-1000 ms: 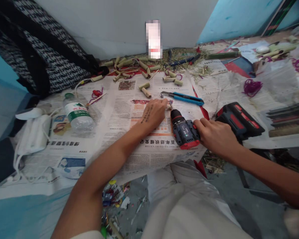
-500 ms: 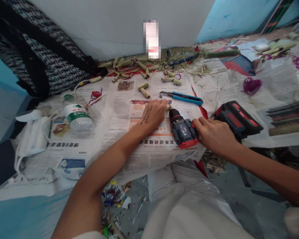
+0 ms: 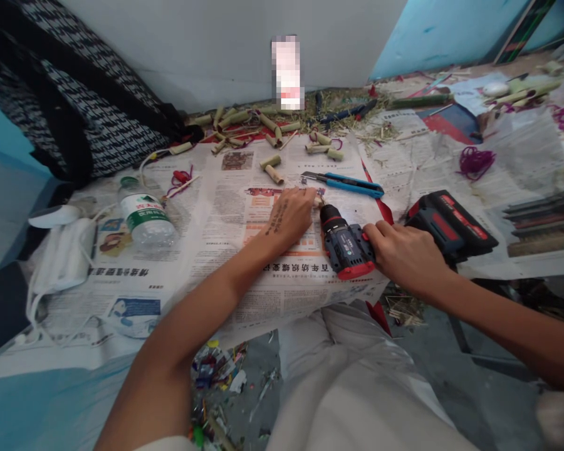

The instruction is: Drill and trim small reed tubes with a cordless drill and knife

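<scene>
My right hand (image 3: 402, 250) is wrapped round the handle of a cordless drill (image 3: 348, 245), which lies on its side with its chuck pointing away from me. My left hand (image 3: 295, 213) is closed on a small pale piece of bamboo (image 3: 318, 199), mostly hidden by the fingers. The drill's bit meets this piece at its near end; how deep it sits I cannot make out. Just beyond both hands rests a blue utility knife (image 3: 350, 184), blade out to the left. Two short bamboo tubes (image 3: 273, 174) lie beyond my left hand.
Newspaper (image 3: 207, 250) covers the table. On the left are a water bottle (image 3: 145, 216), a white cable and adapter (image 3: 70, 257), and a dark phone (image 3: 4, 307). More bamboo pieces (image 3: 235, 119) and shavings line the wall. Purple string (image 3: 477, 163) lies at right.
Nearly nothing differs. Both hands, the drill and the bamboo piece keep their places, with only a very slight shift of the whole view.
</scene>
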A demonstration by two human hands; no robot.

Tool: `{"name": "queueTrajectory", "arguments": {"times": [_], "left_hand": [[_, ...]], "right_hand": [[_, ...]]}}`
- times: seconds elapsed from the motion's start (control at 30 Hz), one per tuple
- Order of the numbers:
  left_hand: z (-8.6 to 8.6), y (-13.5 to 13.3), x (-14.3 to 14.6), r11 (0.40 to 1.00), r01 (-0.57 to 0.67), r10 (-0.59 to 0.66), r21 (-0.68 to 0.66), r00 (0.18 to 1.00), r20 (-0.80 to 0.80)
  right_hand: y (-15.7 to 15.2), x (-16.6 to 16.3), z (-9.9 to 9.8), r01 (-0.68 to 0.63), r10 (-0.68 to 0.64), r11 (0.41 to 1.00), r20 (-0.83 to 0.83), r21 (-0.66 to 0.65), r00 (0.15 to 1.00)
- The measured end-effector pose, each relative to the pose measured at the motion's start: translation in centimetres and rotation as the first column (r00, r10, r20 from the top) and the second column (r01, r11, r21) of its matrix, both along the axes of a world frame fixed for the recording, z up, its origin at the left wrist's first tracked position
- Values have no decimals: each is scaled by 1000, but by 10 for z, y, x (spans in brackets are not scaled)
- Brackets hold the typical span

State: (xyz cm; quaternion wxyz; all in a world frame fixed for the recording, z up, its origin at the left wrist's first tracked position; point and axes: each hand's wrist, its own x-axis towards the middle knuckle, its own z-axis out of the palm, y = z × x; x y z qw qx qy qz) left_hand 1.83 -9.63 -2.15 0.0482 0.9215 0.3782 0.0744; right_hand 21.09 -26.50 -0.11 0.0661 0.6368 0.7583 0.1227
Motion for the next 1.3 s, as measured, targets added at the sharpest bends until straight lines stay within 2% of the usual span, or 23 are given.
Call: {"name": "queueTrajectory", "arguments": {"times": [0.23,0.4,0.57,0.77,1.3], "left_hand": [[2,-1,-2,1000,-3,4,-12,1000,4],[1,4,-7,997,-73,74,-19,997,12],[1,1,1,1000,2,-2,-10,1000,-13],[-3,2,2,999,5,-5,39,1000,0],[-1,-3,0,998,28,-29,53,999,16]], "right_hand": [[-1,1,-2,-8,8,1000,-5,16,1000],[0,1,-2,27,-27,1000,-5,3,1000],[-2,0,0,26,-26,1000,15,11,1000],[-2,1,-1,-25,24,1000,24,16,999],[0,0,-2,22,-22,1000,-4,-3,1000]]}}
